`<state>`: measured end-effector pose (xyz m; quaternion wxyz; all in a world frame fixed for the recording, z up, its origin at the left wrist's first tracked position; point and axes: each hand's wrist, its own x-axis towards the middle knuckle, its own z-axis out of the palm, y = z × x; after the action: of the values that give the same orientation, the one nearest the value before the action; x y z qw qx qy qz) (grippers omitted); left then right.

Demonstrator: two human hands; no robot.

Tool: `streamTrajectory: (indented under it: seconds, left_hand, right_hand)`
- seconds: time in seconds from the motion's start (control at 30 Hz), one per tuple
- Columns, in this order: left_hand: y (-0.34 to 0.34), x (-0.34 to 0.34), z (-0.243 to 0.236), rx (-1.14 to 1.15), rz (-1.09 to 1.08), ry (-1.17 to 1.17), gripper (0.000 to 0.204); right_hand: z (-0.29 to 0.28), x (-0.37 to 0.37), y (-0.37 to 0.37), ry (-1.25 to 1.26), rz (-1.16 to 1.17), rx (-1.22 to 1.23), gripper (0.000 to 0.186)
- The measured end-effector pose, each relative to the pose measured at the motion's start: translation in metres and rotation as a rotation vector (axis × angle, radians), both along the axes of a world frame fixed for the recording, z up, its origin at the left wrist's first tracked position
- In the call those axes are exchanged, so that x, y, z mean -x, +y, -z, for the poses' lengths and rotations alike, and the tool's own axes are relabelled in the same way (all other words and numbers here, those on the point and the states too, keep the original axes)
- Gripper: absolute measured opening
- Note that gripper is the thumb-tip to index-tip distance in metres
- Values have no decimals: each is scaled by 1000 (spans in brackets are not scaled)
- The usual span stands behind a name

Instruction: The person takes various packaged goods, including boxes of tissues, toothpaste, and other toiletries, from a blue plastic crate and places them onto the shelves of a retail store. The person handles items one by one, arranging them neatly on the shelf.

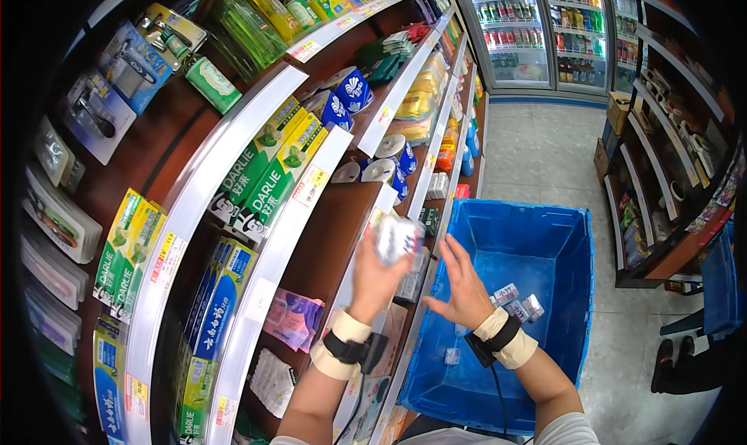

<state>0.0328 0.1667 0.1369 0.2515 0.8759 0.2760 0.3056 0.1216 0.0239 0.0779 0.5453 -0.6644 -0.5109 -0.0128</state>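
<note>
My left hand point(370, 280) is closed round a small white pack point(400, 238) with dark and reddish marks, blurred at its edges. It is held up at the shelf edge, beside the upper left side of a blue plastic crate point(521, 231). My right hand point(465, 291) is open with its fingers apart, over the crate's left side, and nothing shows in it. Inside the crate lie several small white packs point(531, 306), grouped near the middle, and a smaller piece point(451, 357) sits closer to me. Both wrists carry tan wraps and black straps.
Shelves on the left hold green and yellow toothpaste boxes point(268, 165), blue-wrapped paper rolls point(393, 169) and a pink pack point(294, 319). Glass-door drink coolers point(510, 36) stand at the far end. Another shelf unit point(661, 165) is on the right, with a person's dark-clad leg point(685, 371) below.
</note>
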Motion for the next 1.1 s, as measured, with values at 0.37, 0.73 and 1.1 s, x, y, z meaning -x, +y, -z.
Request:
streamTrajectory:
  seconds: [0.37,0.73,1.1]
  left_hand:
    - [115,-34,8,-256,-402,-38,78]
    - [190,-62,11,76,-165,-14,71]
    - [180,-64,4,-73,-165,283,72]
  right_hand:
    - [72,5,-30,146,79,234,77]
    - [98,-9,-50,224,67,441,67]
    - [115,-13,-47,208,81,520,64]
